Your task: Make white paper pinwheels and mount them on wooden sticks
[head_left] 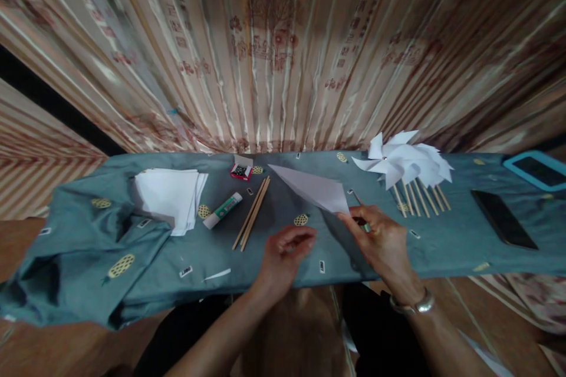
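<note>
My right hand (pixel 382 238), with a silver bracelet at its wrist, pinches the lower right corner of a white sheet of paper (pixel 316 185). The paper is folded to a long point that reaches up and left, above the cloth. Behind the fingers shows a thin pointed tip (pixel 356 196), and a bit of green sits by the palm; the hand hides the rest. My left hand (pixel 287 250) is below the paper and apart from it, its fingers curled in with nothing visible in them. Wooden sticks (pixel 252 215) lie to its upper left.
A grey-green cloth (pixel 265 271) covers the narrow table. On it lie a paper stack (pixel 170 194), a glue stick (pixel 223 210), a small red box of pins (pixel 241 169), a paper scrap (pixel 218 274), several paper pinwheels (pixel 404 159), a phone (pixel 504 218) and a blue-framed tablet (pixel 537 168). A curtain hangs behind.
</note>
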{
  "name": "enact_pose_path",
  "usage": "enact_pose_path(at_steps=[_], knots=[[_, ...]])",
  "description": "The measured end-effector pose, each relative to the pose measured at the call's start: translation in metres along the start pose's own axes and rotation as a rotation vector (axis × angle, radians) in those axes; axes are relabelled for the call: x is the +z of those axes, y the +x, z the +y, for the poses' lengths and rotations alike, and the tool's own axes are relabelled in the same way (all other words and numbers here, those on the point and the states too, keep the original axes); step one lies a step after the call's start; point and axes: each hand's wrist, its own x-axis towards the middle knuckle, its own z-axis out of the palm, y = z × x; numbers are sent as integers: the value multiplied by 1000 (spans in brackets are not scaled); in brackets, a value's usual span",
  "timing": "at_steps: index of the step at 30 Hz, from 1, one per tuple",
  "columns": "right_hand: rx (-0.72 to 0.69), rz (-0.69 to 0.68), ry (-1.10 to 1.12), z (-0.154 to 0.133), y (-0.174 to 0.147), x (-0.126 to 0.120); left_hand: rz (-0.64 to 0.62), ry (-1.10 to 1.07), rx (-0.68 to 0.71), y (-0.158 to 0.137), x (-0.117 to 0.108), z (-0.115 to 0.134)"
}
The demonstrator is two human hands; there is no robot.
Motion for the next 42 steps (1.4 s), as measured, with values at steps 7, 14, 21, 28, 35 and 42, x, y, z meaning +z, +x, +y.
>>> enact_pose_path(at_steps=[7, 14, 21, 28, 35, 42], knots=[[-226, -152, -119, 0, -17, 2, 82, -249, -115, 9, -10, 5], [-362, -250, -123, -10, -30, 12, 118, -372, -237, 14, -18, -3], [-383, -330, -29, -11, -36, 9, 131, -293, -272, 19, -31, -24], [-259, -204, 94, 12, -37, 0, 265, -218, -79, 23, -42, -19], [-202, -158, 60, 31, -36, 1, 539, -148, 309, 20, -109, 45], [-179, -182, 72, 26, -35, 8, 851, 456, 302, 11, -186, 52]])
